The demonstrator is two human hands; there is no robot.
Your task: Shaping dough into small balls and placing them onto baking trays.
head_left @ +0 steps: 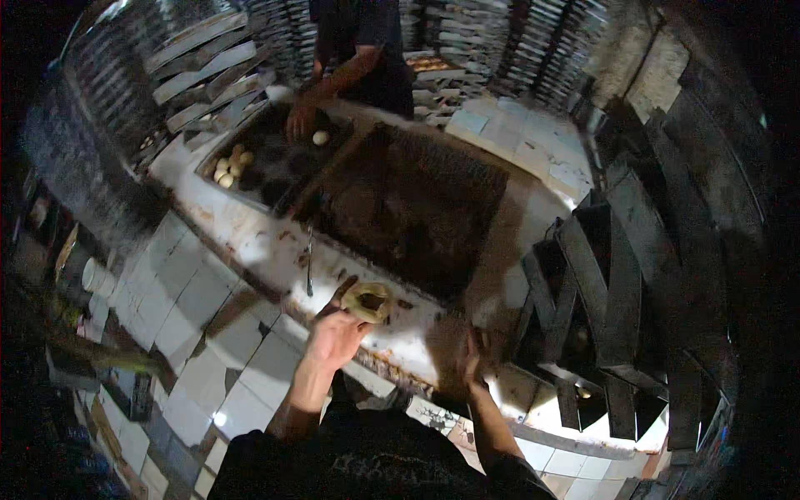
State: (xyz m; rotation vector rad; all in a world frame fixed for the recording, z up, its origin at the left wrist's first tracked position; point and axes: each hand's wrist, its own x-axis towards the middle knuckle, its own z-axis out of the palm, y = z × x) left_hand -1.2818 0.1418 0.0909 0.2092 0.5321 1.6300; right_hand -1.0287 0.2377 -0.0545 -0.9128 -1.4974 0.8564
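My left hand [333,337] holds up a pale, rounded piece of dough [357,312] with a dark hollow or filling in its middle. This is above the near edge of a white worktop [283,242]. To its right, my right hand [473,360] is held on edge in shadow, its fingers stretched out and nothing seen in them. Beyond both hands lies a large dark tray [408,208], its contents too dark to make out. A thin metal utensil [310,265] lies on the worktop, left of the dough.
At the far left, another dark tray [279,162] holds several pale dough balls [229,169]. A co-worker's hand [298,123] reaches into it, near a single ball [320,137]. Long metal pans [612,292] are stacked at the right. Below the worktop is a tiled floor [192,333].
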